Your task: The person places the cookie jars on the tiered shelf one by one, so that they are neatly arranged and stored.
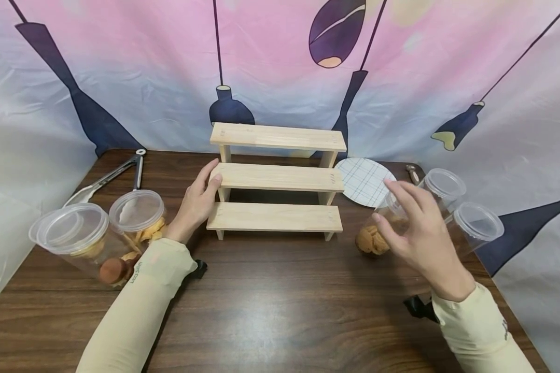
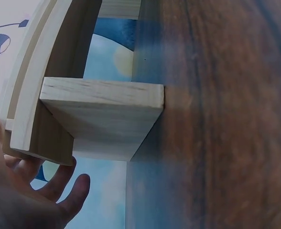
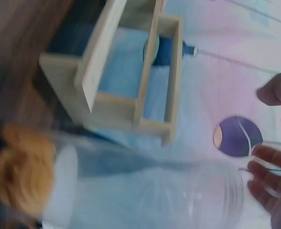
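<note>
A three-step wooden stand sits on the table in the head view. My left hand grips the left end of its middle step, thumb at the upper edge; in the left wrist view the fingers reach round the board's end. On the right, my right hand hovers with parted, slightly bent fingers beside a clear jar of brown cookies, holding nothing. The right wrist view shows that clear jar lidless and apart from the fingertips. The hand hides part of the jar in the head view.
Two lidded clear jars stand at the right, behind the right hand. Two more lidded jars with cookies stand at the left, near tongs. A round checked plate lies right of the stand. Patterned cloth hangs behind.
</note>
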Demonstrator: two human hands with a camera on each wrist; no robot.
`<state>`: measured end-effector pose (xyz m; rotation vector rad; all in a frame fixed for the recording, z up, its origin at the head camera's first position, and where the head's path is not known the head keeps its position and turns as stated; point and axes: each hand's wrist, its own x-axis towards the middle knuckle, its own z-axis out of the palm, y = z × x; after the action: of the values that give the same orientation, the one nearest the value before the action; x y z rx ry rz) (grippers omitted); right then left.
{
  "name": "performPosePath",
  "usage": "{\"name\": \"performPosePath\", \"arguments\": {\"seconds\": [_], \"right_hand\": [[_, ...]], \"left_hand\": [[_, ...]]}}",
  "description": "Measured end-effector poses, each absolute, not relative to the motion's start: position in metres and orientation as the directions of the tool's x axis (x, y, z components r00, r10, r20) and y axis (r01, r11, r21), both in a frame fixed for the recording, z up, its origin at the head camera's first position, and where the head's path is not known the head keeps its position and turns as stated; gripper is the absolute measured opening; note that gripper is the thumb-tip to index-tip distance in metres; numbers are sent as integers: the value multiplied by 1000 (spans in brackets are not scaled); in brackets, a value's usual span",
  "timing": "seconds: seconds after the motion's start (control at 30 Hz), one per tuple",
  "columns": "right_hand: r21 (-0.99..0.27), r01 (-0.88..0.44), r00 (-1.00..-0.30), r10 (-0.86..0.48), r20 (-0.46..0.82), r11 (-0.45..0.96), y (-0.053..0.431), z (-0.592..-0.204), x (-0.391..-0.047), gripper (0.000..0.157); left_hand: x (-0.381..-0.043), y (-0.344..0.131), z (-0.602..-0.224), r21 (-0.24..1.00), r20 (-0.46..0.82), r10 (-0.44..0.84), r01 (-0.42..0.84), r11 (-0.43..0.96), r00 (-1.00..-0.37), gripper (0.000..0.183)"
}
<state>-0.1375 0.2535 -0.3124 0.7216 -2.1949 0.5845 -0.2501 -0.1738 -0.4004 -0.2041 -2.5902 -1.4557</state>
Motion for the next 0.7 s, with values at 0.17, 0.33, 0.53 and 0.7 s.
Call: {"name": "performPosePath", "arguments": {"seconds": [0.17, 0.33, 0.53, 0.7], "right_hand": [[-169, -564, -662, -321, 678, 808, 274, -302, -146, 69], [-161, -535, -716, -344, 607, 829, 286, -297, -148, 82], [-179, -459, -790, -308, 531, 870, 290, -296, -148, 86], [-190, -387, -846, -266, 462, 902, 291, -298, -147, 86]], "left_hand": [[-250, -173, -399, 834, 204, 48, 199, 515, -978, 59], [-249, -172, -398, 830, 202, 50, 198, 522, -978, 58], [-248, -172, -397, 830, 203, 47, 197, 522, -978, 57], [-248, -173, -399, 832, 202, 41, 193, 521, -979, 56]]}}
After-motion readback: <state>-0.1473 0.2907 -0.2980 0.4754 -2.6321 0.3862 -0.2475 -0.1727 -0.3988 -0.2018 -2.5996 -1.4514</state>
